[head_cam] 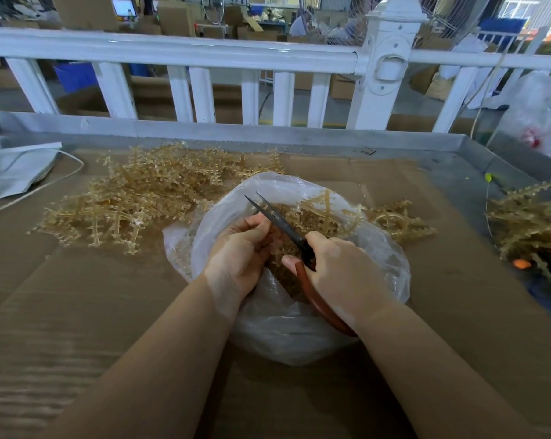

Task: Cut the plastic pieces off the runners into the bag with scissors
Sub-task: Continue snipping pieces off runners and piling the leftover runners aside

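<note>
Translucent amber plastic runners (147, 198) are lying heaped on the cardboard-covered surface (77, 296) behind a clear plastic bag (299, 327). Over the bag, the right hand (344, 267) is gripping red-handled scissors (287, 229), blades parted. The left hand (242, 248) is curling around something unclear.

The runners (134, 198) are translucent amber-tan. The bag (299, 331) is clear, milky plastic. The scissors (287, 229) have dark grey blades and reddish-brown handles. Brown cardboard (77, 312) covers the grey table (458, 153); the fence (204, 55) is white.
</note>
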`<control>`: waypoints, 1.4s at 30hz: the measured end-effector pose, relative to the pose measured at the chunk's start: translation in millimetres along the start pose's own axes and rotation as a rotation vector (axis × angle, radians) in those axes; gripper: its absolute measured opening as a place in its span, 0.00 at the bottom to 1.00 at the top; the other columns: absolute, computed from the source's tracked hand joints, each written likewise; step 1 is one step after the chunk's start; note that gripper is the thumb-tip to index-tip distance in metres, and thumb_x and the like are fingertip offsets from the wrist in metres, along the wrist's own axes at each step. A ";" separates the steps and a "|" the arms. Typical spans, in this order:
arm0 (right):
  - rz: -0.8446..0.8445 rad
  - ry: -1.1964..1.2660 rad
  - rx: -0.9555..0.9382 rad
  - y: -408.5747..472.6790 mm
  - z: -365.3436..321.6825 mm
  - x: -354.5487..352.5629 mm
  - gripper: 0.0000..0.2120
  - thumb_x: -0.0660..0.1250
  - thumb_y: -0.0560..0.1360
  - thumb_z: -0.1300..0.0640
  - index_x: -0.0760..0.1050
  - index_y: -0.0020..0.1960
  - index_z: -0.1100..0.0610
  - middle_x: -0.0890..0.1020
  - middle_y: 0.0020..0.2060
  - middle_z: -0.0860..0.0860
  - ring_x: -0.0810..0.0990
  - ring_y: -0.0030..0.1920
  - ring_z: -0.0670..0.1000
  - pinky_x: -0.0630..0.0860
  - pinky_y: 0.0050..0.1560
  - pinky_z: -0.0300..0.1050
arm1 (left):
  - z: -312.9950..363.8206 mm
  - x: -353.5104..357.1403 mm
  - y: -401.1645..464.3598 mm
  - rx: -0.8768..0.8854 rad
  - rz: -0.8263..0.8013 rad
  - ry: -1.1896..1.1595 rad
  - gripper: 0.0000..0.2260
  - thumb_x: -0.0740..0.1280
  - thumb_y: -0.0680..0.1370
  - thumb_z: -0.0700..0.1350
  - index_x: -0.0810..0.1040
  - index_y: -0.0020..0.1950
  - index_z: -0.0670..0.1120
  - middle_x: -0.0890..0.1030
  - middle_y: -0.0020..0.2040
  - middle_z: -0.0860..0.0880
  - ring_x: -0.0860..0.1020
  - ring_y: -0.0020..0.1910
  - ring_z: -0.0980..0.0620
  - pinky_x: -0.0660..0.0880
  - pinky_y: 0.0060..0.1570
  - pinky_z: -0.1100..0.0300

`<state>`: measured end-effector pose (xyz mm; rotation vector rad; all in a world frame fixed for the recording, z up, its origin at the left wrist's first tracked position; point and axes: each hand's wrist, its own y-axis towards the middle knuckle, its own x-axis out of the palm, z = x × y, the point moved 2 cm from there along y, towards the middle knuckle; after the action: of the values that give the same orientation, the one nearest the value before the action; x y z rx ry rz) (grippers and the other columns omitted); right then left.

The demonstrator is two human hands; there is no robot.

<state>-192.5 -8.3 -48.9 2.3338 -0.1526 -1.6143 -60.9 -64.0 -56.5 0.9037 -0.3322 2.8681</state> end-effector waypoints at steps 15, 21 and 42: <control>0.009 -0.012 -0.010 2.0 2.5 0.9 0.16 0.57 0.78 0.39 0.69 0.47 0.52 0.77 0.36 0.50 0.77 0.38 0.52 0.75 0.40 0.46 | -1.8 -1.8 1.6 -0.004 0.001 0.061 0.08 0.61 0.78 0.33 0.74 0.41 0.42 0.79 0.32 0.47 0.79 0.28 0.54 0.77 0.31 0.65; -0.001 0.000 -0.017 -0.6 1.9 -0.9 0.15 0.57 0.78 0.39 0.68 0.47 0.51 0.77 0.36 0.49 0.77 0.37 0.50 0.76 0.40 0.46 | -2.8 -0.5 1.0 0.005 0.067 -0.014 0.07 0.63 0.79 0.40 0.77 0.41 0.44 0.81 0.34 0.48 0.81 0.33 0.52 0.78 0.32 0.62; -0.026 -0.038 -0.038 -3.1 5.9 -3.2 0.16 0.56 0.77 0.37 0.64 0.43 0.49 0.71 0.33 0.45 0.73 0.35 0.49 0.67 0.38 0.42 | -1.5 1.4 0.2 0.019 0.151 0.013 0.11 0.62 0.79 0.35 0.71 0.36 0.45 0.79 0.27 0.49 0.79 0.26 0.54 0.77 0.27 0.64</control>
<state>-199.4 -5.6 -49.0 2.2873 -0.0989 -1.6599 -62.9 -63.8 -56.8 0.8987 -0.3891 3.0179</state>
